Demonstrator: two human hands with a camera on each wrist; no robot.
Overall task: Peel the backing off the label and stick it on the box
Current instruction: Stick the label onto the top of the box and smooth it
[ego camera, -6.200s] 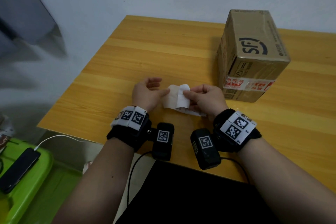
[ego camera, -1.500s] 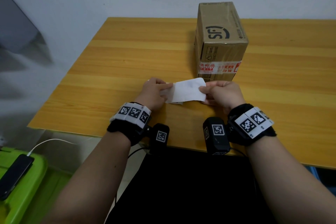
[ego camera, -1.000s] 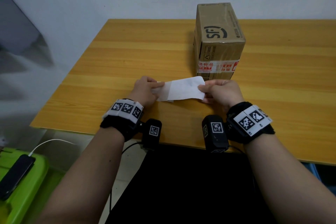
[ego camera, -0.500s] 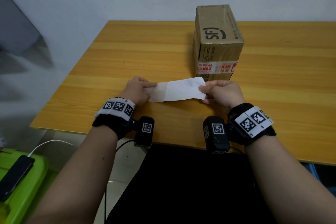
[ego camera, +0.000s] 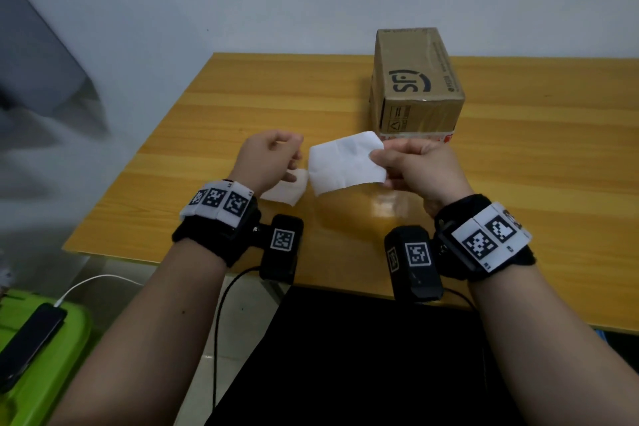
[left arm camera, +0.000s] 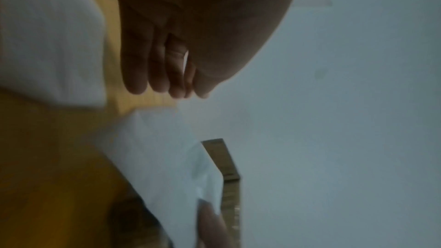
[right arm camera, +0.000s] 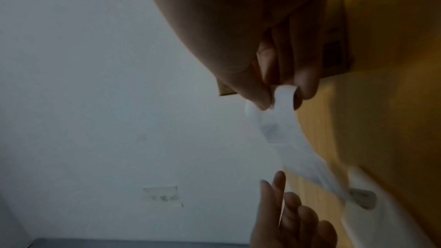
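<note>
Now right hand (ego camera: pixel 411 166) pinches the label (ego camera: pixel 345 162) near the box (ego camera: pixel 415 79); left hand (ego camera: pixel 266 156) hangs loose above the backing (ego camera: pixel 285 190).

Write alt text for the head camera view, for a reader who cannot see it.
The right hand pinches one edge of a white label, holding it above a wooden table. The peeled-off backing is by the left hand, apart from the label. A cardboard box stands behind them.

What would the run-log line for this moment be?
peel: done | right grip: pinches label | backing: beside left grip, apart from label | box: label not on
</note>
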